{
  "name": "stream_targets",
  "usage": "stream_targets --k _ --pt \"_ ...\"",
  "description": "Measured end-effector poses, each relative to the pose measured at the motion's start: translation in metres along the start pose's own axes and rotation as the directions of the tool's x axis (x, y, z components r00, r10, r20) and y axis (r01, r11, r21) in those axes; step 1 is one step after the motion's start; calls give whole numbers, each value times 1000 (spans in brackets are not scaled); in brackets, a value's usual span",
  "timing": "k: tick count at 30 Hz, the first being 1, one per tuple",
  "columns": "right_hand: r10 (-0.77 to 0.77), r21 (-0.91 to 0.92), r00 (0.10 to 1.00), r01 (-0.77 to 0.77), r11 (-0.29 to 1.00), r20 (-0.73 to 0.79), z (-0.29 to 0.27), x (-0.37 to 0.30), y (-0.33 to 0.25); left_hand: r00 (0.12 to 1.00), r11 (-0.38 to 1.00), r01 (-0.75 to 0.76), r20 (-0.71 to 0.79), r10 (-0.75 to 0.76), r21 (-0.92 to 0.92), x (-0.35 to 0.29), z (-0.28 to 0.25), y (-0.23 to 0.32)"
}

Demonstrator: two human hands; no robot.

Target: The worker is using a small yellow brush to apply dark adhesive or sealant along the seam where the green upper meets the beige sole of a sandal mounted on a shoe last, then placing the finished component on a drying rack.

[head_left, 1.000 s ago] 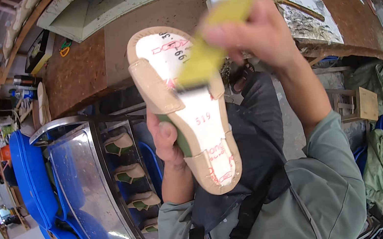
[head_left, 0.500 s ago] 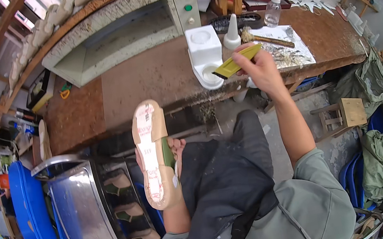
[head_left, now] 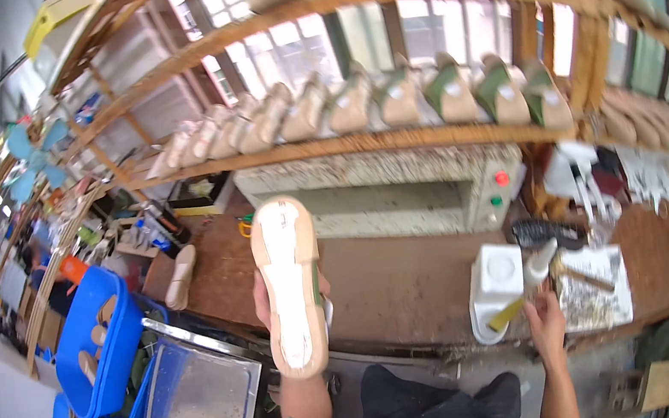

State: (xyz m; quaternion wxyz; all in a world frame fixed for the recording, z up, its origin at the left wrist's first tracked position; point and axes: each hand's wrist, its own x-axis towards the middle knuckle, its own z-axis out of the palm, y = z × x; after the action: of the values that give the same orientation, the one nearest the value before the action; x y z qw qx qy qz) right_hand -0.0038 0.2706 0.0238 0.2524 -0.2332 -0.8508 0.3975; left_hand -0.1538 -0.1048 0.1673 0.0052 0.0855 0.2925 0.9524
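Observation:
A beige and green shoe (head_left: 276, 278) is held up before me, its sole side with a long white insert facing me. My left hand (head_left: 261, 303) is closed around its middle from behind; fingers show at both sides. Over the bench at the right, my right hand (head_left: 546, 317) is closed on the end of a flat yellow-green scraper (head_left: 508, 314). The scraper's other end reaches the cup part of a white dispenser (head_left: 499, 269); whether it touches the inside cannot be seen. A white cone-shaped bottle (head_left: 541, 263) stands just beyond that hand.
A brush (head_left: 585, 279) lies on a stained white sheet (head_left: 615, 302) at the right. Behind the bench (head_left: 381, 288) stands a metal oven-like box (head_left: 387, 210). Wooden shelves (head_left: 360, 146) with rows of shoes run above it. Blue bins (head_left: 97, 352) and a metal rack (head_left: 197, 415) stand at the left.
The view has swung up and left, bringing the shelves into sight. My left hand has raised the shoe toward the oven-like box. The right hand keeps the scraper near the dispenser.

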Motion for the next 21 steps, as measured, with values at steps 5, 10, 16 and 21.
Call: stream_targets --k 5,10,16,21 --pt "21 147 994 -37 988 105 -15 8 -52 960 963 -226 202 195 146 118 111 131" --pt "127 161 988 -140 977 85 -8 15 -107 938 809 -263 335 87 526 309 166 243" --pt "139 80 990 -136 987 -32 17 -29 -90 963 616 -117 241 -122 779 464 178 235" --pt "562 380 822 -491 784 -95 25 -92 -39 948 391 -229 296 -118 891 532 174 197"
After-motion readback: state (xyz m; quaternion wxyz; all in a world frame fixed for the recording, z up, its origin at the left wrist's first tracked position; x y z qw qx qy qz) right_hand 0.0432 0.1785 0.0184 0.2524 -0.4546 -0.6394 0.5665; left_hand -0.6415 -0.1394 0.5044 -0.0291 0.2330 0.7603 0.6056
